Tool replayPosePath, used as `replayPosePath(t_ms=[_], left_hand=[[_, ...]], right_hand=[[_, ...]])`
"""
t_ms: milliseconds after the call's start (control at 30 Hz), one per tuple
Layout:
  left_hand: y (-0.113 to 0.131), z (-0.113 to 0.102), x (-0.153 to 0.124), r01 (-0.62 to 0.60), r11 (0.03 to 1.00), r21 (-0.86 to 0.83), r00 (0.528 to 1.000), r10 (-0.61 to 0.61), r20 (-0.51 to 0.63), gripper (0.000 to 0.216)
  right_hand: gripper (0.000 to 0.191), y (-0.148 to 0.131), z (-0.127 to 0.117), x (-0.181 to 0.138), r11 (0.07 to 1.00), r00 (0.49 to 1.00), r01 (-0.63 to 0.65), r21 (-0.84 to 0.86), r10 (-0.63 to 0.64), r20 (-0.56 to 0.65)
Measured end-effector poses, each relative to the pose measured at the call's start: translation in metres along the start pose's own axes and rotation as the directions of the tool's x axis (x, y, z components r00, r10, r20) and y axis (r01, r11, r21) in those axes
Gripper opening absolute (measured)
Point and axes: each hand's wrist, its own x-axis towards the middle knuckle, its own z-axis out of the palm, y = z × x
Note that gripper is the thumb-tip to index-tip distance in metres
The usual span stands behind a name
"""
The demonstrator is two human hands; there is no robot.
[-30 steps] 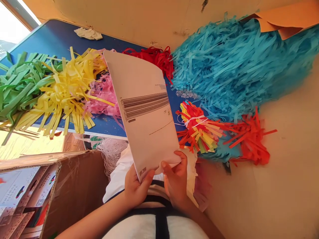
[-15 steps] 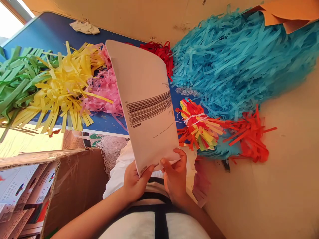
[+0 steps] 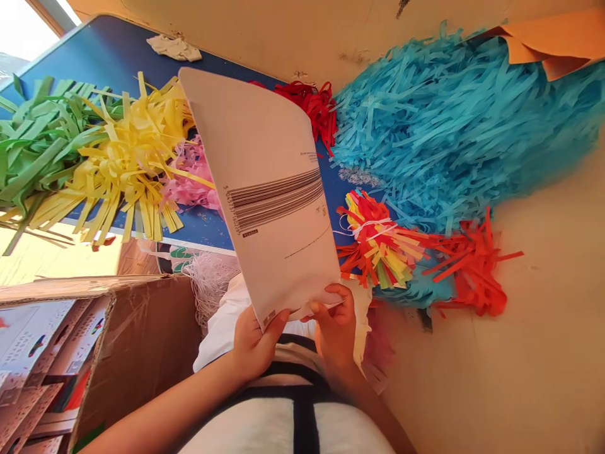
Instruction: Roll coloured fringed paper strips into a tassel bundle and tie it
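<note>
A white card sleeve (image 3: 265,135) with a large barcode stands tilted upright before me. Its near left corner is pinched by my left hand (image 3: 258,340), thumb on the printed face. My right hand (image 3: 336,325) grips the near right edge, where the card bends and lifts a little. Whether anything lies inside the sleeve is hidden. Behind it, pink paper strips (image 3: 189,173) and dark red strips (image 3: 314,110) are partly covered. To its right lies a multicoloured bundle of strips (image 3: 378,233) tied with white string.
On the blue table (image 3: 113,50) lie green strips (image 3: 51,139), yellow strips (image 3: 137,157) and a big blue heap (image 3: 463,126). Orange sheets (image 3: 558,41) top the heap. Bright red strips (image 3: 482,271) are at right. A cardboard box (image 3: 146,340) holding printed packs (image 3: 33,340) stands at left.
The far end of the card sleeve has swung slightly to the left, covering more of the pink strips. Both hands keep their grip. The view has shifted a little.
</note>
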Motion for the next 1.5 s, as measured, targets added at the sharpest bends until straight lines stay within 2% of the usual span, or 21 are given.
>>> replayPosePath(t_ms=[67, 133, 200, 267, 333, 400, 467, 500, 600, 667, 767, 867, 933, 1033, 1133, 1233, 1367, 1433, 1500], left_hand=[[0.001, 0.001, 0.0, -0.014, 1.0, -0.014, 0.999, 0.015, 0.03, 0.026], [0.003, 0.003, -0.002, -0.024, 0.999, -0.032, 0.997, 0.026, 0.066, 0.025], [0.005, 0.006, -0.003, 0.011, 0.999, -0.042, 0.998, -0.008, 0.065, 0.023], [0.007, 0.008, -0.002, 0.079, 0.996, -0.038, 0.996, -0.078, 0.032, 0.022], [0.01, 0.005, 0.002, 0.156, 0.988, -0.021, 0.986, -0.157, -0.057, 0.021], [0.015, -0.002, 0.009, 0.204, 0.979, -0.019, 0.97, -0.204, -0.133, 0.02], [0.02, -0.012, 0.016, 0.209, 0.977, -0.036, 0.969, -0.212, -0.129, 0.021], [0.022, -0.017, 0.019, 0.195, 0.98, -0.045, 0.974, -0.199, -0.104, 0.021], [0.029, -0.03, 0.025, 0.141, 0.987, -0.076, 0.99, -0.143, -0.021, 0.022], [0.032, -0.035, 0.027, 0.122, 0.988, -0.098, 0.992, -0.119, 0.034, 0.024], [0.034, -0.039, 0.027, 0.13, 0.984, -0.123, 0.99, -0.123, 0.062, 0.028], [0.032, -0.04, 0.027, 0.186, 0.963, -0.193, 0.982, -0.178, 0.057, 0.035], [0.031, -0.038, 0.026, 0.232, 0.942, -0.243, 0.973, -0.22, 0.073, 0.042], [0.033, -0.035, 0.023, 0.29, 0.911, -0.292, 0.956, -0.289, 0.048, 0.051], [0.043, -0.035, 0.022, 0.338, 0.887, -0.314, 0.934, -0.357, -0.001, 0.051], [0.06, -0.042, 0.03, 0.333, 0.904, -0.268, 0.939, -0.345, 0.005, 0.042], [0.08, -0.049, 0.05, 0.291, 0.925, -0.246, 0.957, -0.276, 0.092, 0.033], [0.085, -0.039, 0.056, 0.26, 0.903, -0.341, 0.965, -0.229, 0.128, 0.033], [0.087, -0.02, 0.056, 0.185, 0.903, -0.388, 0.977, -0.128, 0.169, 0.029]], right_hand=[[0.041, 0.003, -0.003, 0.001, 0.998, 0.999, 0.044, -0.033, -0.045, -0.022], [0.039, 0.004, -0.004, 0.002, 0.988, 0.987, 0.109, -0.113, -0.121, -0.106], [0.039, 0.004, -0.003, 0.002, 0.97, 0.963, 0.152, -0.188, -0.188, -0.193], [0.039, 0.0, -0.002, 0.0, 0.963, 0.955, 0.167, -0.211, -0.211, -0.211], [0.042, -0.007, -0.003, -0.004, 0.969, 0.969, 0.183, -0.168, -0.206, -0.134], [0.055, -0.015, -0.005, -0.007, 0.978, 0.982, 0.184, -0.093, -0.188, -0.029], [0.067, -0.022, -0.008, -0.008, 0.985, 0.987, 0.162, -0.064, -0.161, 0.021], [0.064, -0.024, -0.009, -0.007, 0.986, 0.989, 0.147, -0.079, -0.144, 0.034], [0.031, -0.024, -0.01, -0.003, 0.982, 0.99, 0.117, -0.15, -0.103, 0.1], [0.03, -0.022, -0.01, -0.001, 0.983, 0.986, 0.117, -0.141, -0.098, 0.135], [0.032, -0.016, -0.01, -0.004, 0.969, 0.982, 0.177, -0.171, -0.163, 0.094], [0.044, -0.013, -0.012, -0.01, 0.907, 0.947, 0.318, -0.278, -0.316, 0.051], [0.051, -0.013, -0.013, -0.012, 0.868, 0.913, 0.407, -0.284, -0.396, 0.101], [0.048, -0.015, -0.01, -0.012, 0.875, 0.881, 0.462, -0.147, -0.434, 0.186], [0.046, -0.019, -0.006, -0.01, 0.903, 0.891, 0.43, -0.011, -0.422, 0.167], [0.052, -0.023, -0.006, -0.01, 0.947, 0.941, 0.32, 0.029, -0.321, 0.104], [0.043, -0.031, -0.004, -0.006, 0.991, 0.97, 0.123, 0.043, -0.129, 0.206], [0.046, -0.035, 0.002, -0.004, 0.983, 0.981, 0.112, 0.145, -0.133, 0.142], [0.05, -0.039, 0.01, -0.004, 0.951, 0.985, 0.154, 0.269, -0.171, 0.038]])
